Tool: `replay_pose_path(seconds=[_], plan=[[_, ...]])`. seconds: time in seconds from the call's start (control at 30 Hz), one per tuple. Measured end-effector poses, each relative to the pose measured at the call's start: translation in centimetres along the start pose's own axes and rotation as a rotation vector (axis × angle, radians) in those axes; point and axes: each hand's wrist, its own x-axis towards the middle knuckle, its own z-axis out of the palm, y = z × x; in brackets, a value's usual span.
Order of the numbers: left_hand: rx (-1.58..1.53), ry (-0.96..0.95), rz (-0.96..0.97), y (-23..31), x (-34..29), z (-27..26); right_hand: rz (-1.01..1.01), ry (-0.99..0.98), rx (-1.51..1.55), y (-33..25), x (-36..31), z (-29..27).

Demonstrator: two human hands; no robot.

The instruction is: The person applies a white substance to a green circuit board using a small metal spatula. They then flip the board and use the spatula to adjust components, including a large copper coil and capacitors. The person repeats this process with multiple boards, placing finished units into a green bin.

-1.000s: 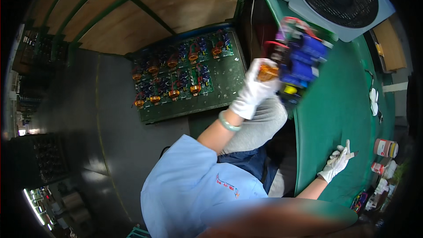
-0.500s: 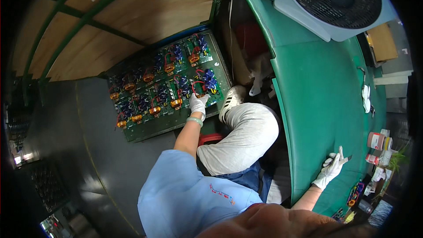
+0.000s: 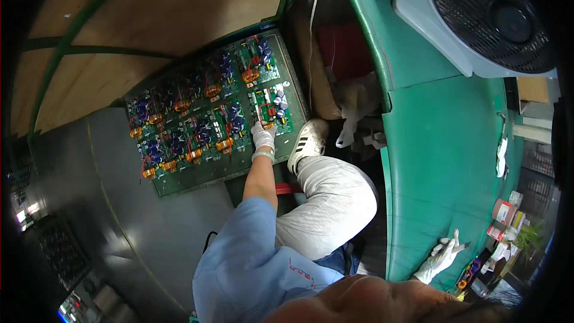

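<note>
My left hand [image 3: 263,136], in a white glove, is closed at the near edge of a green circuit board [image 3: 281,121], by its copper-wound coil. The fingertips are partly hidden against the board. This board carries blue cylindrical parts and a red wire, and it lies at the near right corner of a dark green tray [image 3: 200,184]. My right hand [image 3: 436,260], also gloved, is over the green worktop with the index finger stretched out. A thin, flat grey tool [image 3: 461,247] sticks out from its grip; its exact kind is unclear.
Several similar circuit boards [image 3: 206,134] stand in two rows on the tray. A large grey fan [image 3: 418,24] is at the worktop's [image 3: 442,167] far right. Small jars [image 3: 502,212] and a plant [image 3: 529,236] line its right side. My shoe [image 3: 309,143] is beside the tray.
The circuit board under my left hand was slanted and now lies straighter in its row. The whole view has shifted a little. My right hand still grips the grey tool.
</note>
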Motion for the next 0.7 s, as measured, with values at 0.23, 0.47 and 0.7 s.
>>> replay_pose_path(seconds=[0.23, 0.47, 0.7], plan=[[-0.202, -0.133, 0.294, -2.5, -1.9, -2.1, 0.034, -0.022, -0.022, 0.2, 1.0, 0.1], [0.466, -0.770, 0.201, -6.8, -9.9, -7.3, 0.028, -0.044, -0.018, -0.1, -0.1, -0.4], [0.832, -1.057, 0.360, -6.3, -13.7, -8.0, 0.034, -0.030, -0.137, -1.0, -0.1, 0.6]])
